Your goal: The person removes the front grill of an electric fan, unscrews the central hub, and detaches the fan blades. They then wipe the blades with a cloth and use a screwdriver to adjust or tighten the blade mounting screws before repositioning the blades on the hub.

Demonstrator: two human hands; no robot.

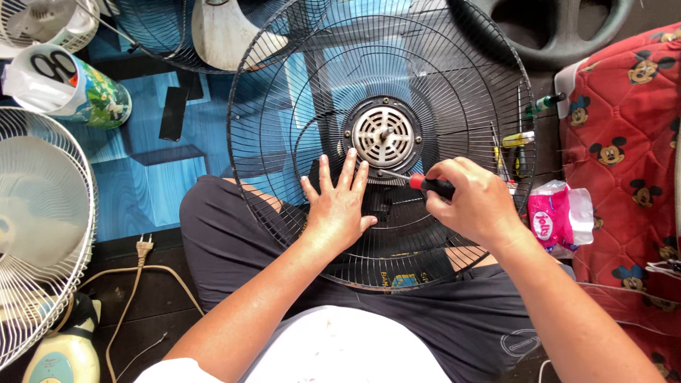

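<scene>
A round black wire fan guard (284, 92) lies tilted across my lap, with the grey vented motor housing (384, 135) at its centre. My left hand (339, 206) lies flat on the guard's wires just below the motor, fingers spread. My right hand (477, 201) grips a screwdriver (424, 184) with a red and black handle. Its thin shaft points left toward the lower edge of the motor housing.
A white fan (42, 234) stands at the left with a cord and plug (144, 248) on the floor. A second black guard (170, 35) lies at the top. Loose screwdrivers (518, 139) and a pink packet (557, 216) lie right, beside a red patterned cloth (624, 142).
</scene>
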